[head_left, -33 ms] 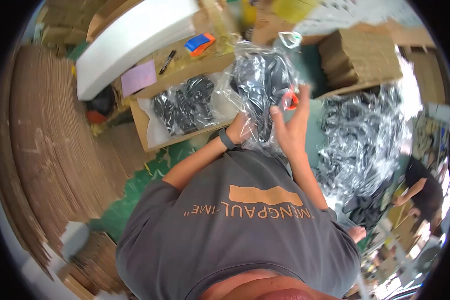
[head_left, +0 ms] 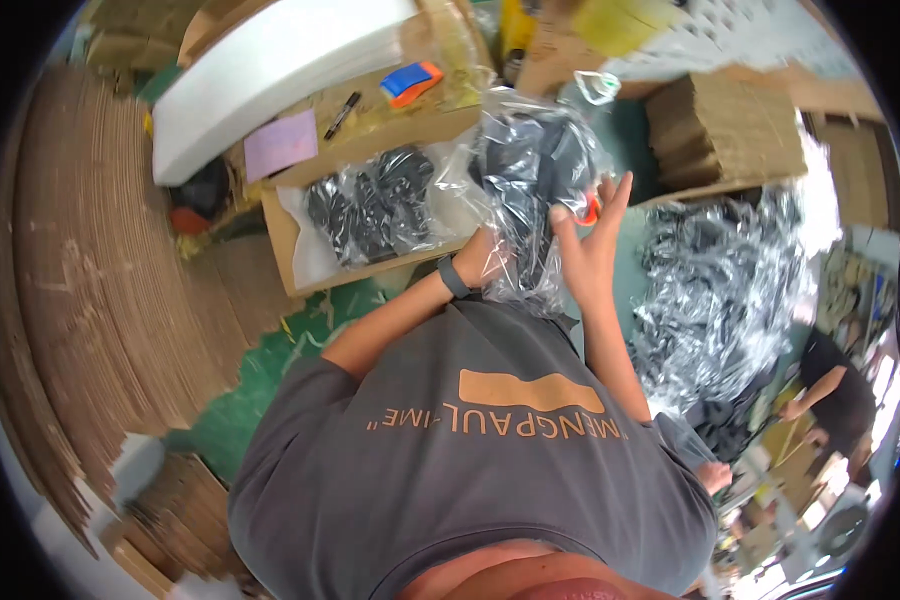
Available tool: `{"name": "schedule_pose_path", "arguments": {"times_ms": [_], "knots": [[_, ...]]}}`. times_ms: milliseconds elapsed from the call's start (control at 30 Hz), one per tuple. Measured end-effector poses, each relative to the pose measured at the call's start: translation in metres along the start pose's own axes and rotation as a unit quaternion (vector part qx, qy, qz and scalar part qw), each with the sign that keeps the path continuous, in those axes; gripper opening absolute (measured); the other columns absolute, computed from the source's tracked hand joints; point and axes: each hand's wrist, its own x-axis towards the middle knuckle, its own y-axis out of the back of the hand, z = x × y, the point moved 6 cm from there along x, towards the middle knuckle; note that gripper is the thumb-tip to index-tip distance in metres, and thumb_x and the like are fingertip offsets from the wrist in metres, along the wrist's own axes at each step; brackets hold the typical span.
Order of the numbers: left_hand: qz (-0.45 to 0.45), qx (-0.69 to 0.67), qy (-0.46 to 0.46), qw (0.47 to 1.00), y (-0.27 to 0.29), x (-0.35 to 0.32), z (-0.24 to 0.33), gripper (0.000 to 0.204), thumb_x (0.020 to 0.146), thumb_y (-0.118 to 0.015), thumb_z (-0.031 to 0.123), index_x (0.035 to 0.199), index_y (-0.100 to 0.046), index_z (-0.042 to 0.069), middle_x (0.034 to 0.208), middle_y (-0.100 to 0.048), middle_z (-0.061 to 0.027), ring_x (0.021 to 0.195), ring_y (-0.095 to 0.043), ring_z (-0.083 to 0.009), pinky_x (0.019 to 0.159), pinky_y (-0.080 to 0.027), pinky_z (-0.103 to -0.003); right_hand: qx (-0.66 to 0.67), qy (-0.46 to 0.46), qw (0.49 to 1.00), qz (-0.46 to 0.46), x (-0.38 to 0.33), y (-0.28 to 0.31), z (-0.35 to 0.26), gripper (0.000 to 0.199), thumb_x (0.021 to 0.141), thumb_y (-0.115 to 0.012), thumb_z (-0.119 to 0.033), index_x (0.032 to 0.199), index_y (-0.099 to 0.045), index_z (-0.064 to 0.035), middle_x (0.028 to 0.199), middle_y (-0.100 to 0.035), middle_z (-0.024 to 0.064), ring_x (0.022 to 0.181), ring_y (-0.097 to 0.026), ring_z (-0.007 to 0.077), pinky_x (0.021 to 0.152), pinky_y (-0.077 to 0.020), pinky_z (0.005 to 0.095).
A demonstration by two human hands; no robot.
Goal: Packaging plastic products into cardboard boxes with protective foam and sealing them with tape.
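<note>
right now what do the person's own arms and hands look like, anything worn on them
Both forearms are bare, and both hands are bare too: no gloves. The left hand has a dark band, like a watch or fitness tracker, around its wrist. The right hand shows nothing on its wrist or fingers. The short sleeves of a grey T-shirt with orange lettering cover the upper arms.

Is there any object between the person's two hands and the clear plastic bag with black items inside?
Nothing visible stands between them. The left hand and the right hand both touch the clear plastic bag directly, one on each side of its lower part. The open cardboard box lies beside it, to the left.
</note>
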Motion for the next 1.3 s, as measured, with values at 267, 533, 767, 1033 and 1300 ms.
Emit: {"name": "schedule_pose_path", "arguments": {"times_ms": [267,533,767,1033,1300], "knots": [[-0.011,0.003,0.204,0.979,0.099,-0.066,-0.084,0.035,0.101,-0.075,0.018,0.129,-0.064,-0.001,0.12,-0.074,-0.0169,0.115,-0.07,-0.0222,0.103,-0.055,-0.037,-0.056,-0.047,0.831,-0.552,0.06,-0.239,0.027,0.086,0.084,-0.089,-0.026,0.151,-0.047,0.0085,0.141,-0.066,0.0222,0.129,-0.064,0.028,0.112,-0.0489,0.041],[0.053,-0.095,0.279,0.954,0.164,-0.148,-0.081,0.045,0.105,-0.072,0.012,0.143,-0.052,0.002,0.13,-0.068,-0.0157,0.125,-0.067,-0.0243,0.106,-0.055,-0.037,-0.615,0.077,0.234,-0.749,-0.081,-0.459,0.301,0.044,0.076,-0.091,-0.015,0.119,-0.084,-0.0119,0.132,-0.077,0.0135,0.127,-0.071,0.0357,0.107,-0.0515,0.0552],[0.123,-0.085,0.281,0.948,0.152,-0.141,-0.076,0.045,0.107,-0.067,0.01,0.148,-0.05,0.001,0.14,-0.065,-0.0182,0.129,-0.065,-0.0259,0.11,-0.053,-0.04,-0.478,0.363,0.499,-0.625,-0.095,-0.417,0.163,0.027,0.089,-0.076,-0.025,0.111,-0.086,-0.0137,0.121,-0.081,0.0085,0.119,-0.073,0.0269,0.106,-0.0457,0.0479],[-0.048,-0.049,0.271,0.96,0.052,-0.048,-0.056,0.042,0.108,-0.064,0.009,0.146,-0.05,-0.002,0.138,-0.065,-0.017,0.129,-0.064,-0.0227,0.113,-0.049,-0.035,-0.213,0.006,0.972,-0.1,0.095,0.002,0.099,0.052,0.087,-0.074,-0.01,0.138,-0.067,-0.0085,0.135,-0.07,0.0164,0.127,-0.063,0.0393,0.11,-0.0508,0.0486],[-0.222,0.003,0.248,0.943,-0.138,0.044,-0.03,0.041,0.108,-0.066,0.009,0.145,-0.053,-0.001,0.135,-0.068,-0.0136,0.124,-0.066,-0.0194,0.109,-0.052,-0.032,-0.505,-0.407,0.759,-0.051,-0.077,0.355,0.432,0.104,0.077,-0.09,-0.022,0.163,-0.032,-0.0056,0.146,-0.055,0.0281,0.13,-0.061,0.0457,0.102,-0.0542,0.0584]]}}
